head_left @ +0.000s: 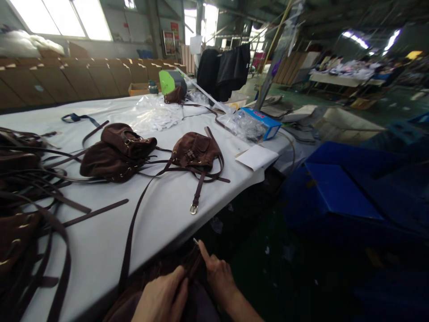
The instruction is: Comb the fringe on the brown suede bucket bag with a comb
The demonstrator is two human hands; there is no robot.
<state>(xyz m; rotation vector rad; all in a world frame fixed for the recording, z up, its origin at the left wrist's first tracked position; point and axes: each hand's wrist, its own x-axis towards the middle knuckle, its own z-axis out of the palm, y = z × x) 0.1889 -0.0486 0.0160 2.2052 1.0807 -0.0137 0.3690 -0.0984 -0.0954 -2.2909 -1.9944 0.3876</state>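
- Brown strap [192, 264]: held low in front of the counter [161, 214] edge, between both hands. Its long axis points up and away.
- Left hand [162, 297]: closed, pinching the strap's left side.
- Right hand [217, 276]: gripping the right side, forefinger extended along it.
- Ahead on the counter: fringed suede bag [194, 152], stacked bags [115, 154], loose straps [33, 201] at left.
- Blue crate [335, 188]: right, well apart.

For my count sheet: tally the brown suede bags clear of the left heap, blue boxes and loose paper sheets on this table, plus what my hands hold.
Brown suede bags: 4
Blue box: 1
White paper sheet: 1
Brown suede piece, pinched by left hand and right hand: 1
Total: 7
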